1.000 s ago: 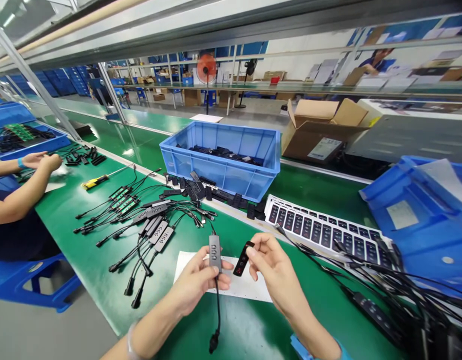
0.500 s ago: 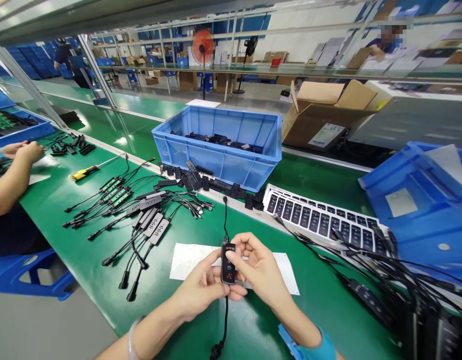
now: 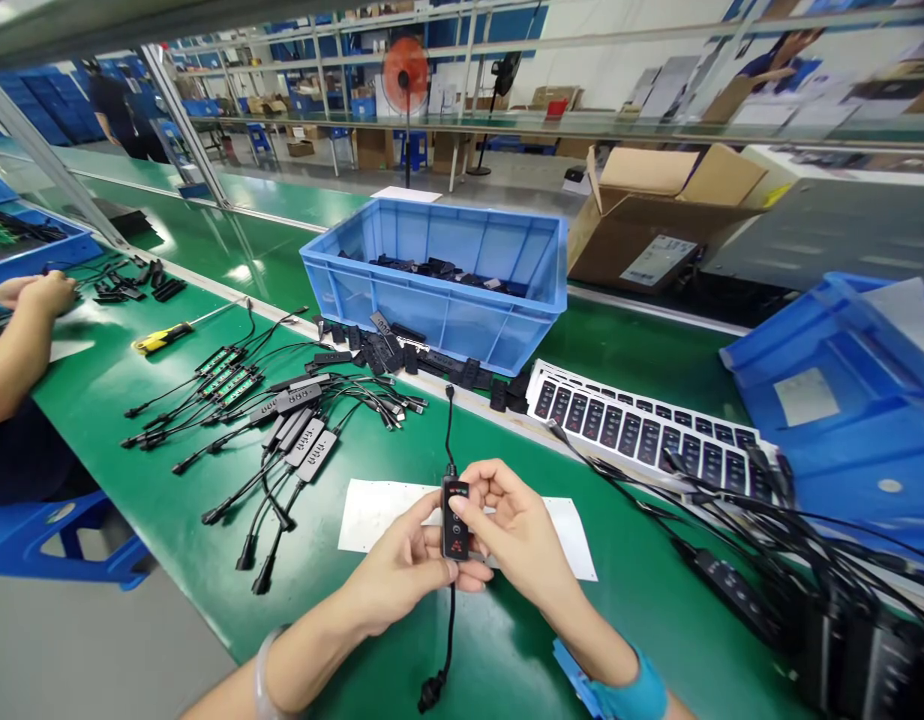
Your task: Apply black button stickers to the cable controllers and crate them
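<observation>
A small black cable controller [image 3: 455,540] with a glossy face and red marks is held upright between my hands. One cable runs up from it and another hangs down to a black plug [image 3: 432,692]. My left hand [image 3: 398,565] grips its left side and lower end, fingers behind. My right hand [image 3: 511,525] presses its thumb on the upper face, with the fingers curled at the right edge. Under my hands lies a white paper sheet [image 3: 364,515]. To the left rest several grey controllers [image 3: 312,455] with cables, and green circuit boards [image 3: 233,385] with leads.
A blue bin [image 3: 432,300] of black casings stands behind, with loose casings along its front. Sheets of black face labels [image 3: 627,430] lie at right, beside a heap of cabled controllers [image 3: 732,590] and a tilted blue crate [image 3: 844,400]. A screwdriver [image 3: 162,338] and a co-worker's hands [image 3: 42,295] are left.
My hands keep the same hold on the controller, with the right thumb still on its face. The whole view has shifted slightly.
</observation>
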Available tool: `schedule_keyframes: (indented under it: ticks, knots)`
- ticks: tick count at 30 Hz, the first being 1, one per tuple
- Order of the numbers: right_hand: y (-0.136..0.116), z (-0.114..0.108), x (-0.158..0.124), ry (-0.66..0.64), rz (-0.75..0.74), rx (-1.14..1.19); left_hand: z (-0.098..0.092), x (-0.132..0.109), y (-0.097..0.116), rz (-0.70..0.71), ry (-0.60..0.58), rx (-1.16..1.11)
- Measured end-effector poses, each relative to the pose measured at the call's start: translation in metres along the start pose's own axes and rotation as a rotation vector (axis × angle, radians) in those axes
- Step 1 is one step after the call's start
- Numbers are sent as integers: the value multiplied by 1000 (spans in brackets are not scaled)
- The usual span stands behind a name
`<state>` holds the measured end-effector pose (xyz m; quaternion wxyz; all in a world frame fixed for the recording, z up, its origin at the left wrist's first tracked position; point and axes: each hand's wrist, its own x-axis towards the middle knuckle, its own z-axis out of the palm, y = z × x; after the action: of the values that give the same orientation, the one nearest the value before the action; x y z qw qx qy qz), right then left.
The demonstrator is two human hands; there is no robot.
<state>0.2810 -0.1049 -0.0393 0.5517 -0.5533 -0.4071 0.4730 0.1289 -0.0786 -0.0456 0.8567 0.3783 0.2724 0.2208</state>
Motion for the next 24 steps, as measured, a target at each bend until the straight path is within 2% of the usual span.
schedule_keyframes:
  ticks: [20,24]
  knots:
    - [4,3,-2,27,-30,-118,1,0,-5,6,55,74]
    - [7,0,0,78,-26,-159,2,0,-4,33,66,90]
